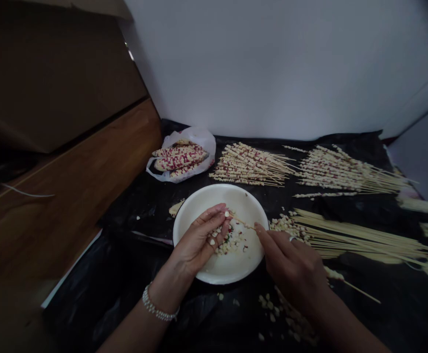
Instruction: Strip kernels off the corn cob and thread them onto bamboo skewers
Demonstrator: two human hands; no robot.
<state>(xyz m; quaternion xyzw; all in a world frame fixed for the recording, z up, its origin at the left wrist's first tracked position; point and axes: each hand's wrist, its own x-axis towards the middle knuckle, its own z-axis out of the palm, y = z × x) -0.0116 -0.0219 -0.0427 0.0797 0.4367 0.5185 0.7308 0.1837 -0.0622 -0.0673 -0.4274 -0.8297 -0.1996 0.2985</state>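
Note:
Over a white enamel bowl (188, 208), my left hand (202, 235) pinches a pale corn kernel (227, 214) between thumb and fingertip. More kernels lie in its curled fingers. A thin wooden skewer (241, 220) runs from that kernel to my right hand (293, 257), whose fingers are closed round the skewer's other end. The skewer's tip is at or in the kernel; I cannot tell which. Loose kernels (236, 242), mostly cream with a few dark red bits, lie in the bowl. My right hand covers part of the bowl's right rim.
Speckled corn cobs (180, 158) sit in a plastic bag (208, 139) behind the bowl. Two piles of kernel-threaded skewers (251, 164) lie to its right. Bare skewers (364, 238) lie nearer, beside loose kernels. Black plastic sheeting (133, 260) covers the surface, with a white wall (273, 63) behind.

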